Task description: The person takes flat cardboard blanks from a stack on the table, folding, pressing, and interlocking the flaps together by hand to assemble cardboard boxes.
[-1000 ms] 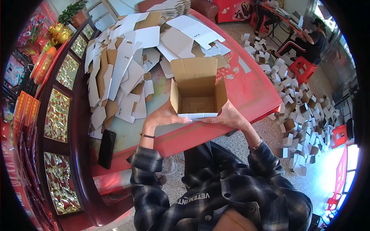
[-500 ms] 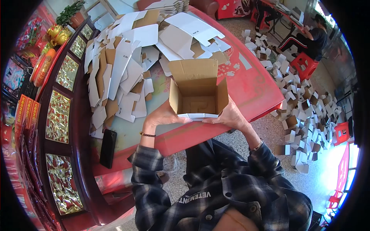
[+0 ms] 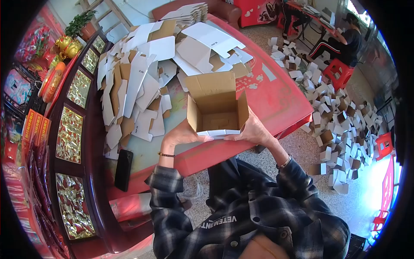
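Observation:
Between my two hands is a cardboard box [image 3: 211, 91], white outside and brown inside, its open top facing me and its large flap standing up at the far side. My left hand [image 3: 183, 134] grips the box's near left corner, thumb along the white front edge. On the near right corner, my right hand [image 3: 255, 129] holds it the same way, fingers behind the side wall. The box is at the near edge of the red-covered table [image 3: 284, 97]. Beyond it and to the left lies a heap of flat white and brown box blanks [image 3: 144, 84].
A black phone [image 3: 123, 170] lies at the table's near left. Dark wooden cabinetry with gold panels [image 3: 69, 134] borders the left. Many folded boxes [image 3: 340, 125] cover the floor at right, near a red stool [image 3: 339, 72] where another person [image 3: 345, 43] sits. Stacked blanks [image 3: 186, 13] stand at the back.
The view has shifted slightly. My hands still hold the box in the same grip, and its far flap stays raised.

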A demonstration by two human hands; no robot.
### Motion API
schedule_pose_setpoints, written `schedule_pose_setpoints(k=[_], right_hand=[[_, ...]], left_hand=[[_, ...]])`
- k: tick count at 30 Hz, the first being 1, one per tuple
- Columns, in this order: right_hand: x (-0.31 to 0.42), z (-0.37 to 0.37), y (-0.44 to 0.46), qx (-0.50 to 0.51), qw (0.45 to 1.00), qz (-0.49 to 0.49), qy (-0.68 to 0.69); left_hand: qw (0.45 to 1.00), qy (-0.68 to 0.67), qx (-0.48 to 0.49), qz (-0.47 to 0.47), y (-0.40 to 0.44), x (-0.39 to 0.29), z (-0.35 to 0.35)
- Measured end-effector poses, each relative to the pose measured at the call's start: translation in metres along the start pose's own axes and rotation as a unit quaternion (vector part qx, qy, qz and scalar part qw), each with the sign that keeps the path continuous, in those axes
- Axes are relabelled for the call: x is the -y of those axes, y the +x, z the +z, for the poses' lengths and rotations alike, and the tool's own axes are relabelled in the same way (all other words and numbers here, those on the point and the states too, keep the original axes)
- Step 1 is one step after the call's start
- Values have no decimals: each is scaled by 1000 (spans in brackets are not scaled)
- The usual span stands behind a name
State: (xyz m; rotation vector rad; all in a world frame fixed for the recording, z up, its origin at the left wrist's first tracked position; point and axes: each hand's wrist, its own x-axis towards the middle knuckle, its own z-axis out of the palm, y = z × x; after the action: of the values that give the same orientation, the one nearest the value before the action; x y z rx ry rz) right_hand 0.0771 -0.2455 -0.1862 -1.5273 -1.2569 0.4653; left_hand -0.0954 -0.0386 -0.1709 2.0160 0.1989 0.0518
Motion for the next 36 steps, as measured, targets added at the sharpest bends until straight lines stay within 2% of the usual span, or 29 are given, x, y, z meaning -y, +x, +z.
schedule_pose_setpoints(k=[8,11,14,17,18,22,28,30,34,36], right_hand=[[-3,-2,-3,29,999,-22,-1],[-5,-2,-4,37,999,-35,1],[-8,-1,-3,41,998,-46,12],[-6,0,-4,40,998,-43,21],[-4,0,-4,38,998,-41,14],[-5,-1,-4,36,998,-54,10],[-4,-3,-5,42,997,-59,23],[-2,-4,-5,48,997,-63,19],[-7,-2,-7,31,997,-67,8],[-6,-5,-5,55,996,-68,18]], left_hand=[[997,-65,-33,-11,-23,-5,24],[987,-78,-129,49,-40,-7,41],[945,-135,-264,140,-40,-22,55],[940,-118,-317,44,-36,-47,65],[930,-88,-351,70,-27,-28,70],[876,-29,-482,23,-16,-33,89],[868,-54,-492,19,-19,-27,95],[901,-25,-431,43,-29,-20,92],[944,-112,-308,29,-50,-18,68],[973,-96,-205,46,-56,-18,52]])
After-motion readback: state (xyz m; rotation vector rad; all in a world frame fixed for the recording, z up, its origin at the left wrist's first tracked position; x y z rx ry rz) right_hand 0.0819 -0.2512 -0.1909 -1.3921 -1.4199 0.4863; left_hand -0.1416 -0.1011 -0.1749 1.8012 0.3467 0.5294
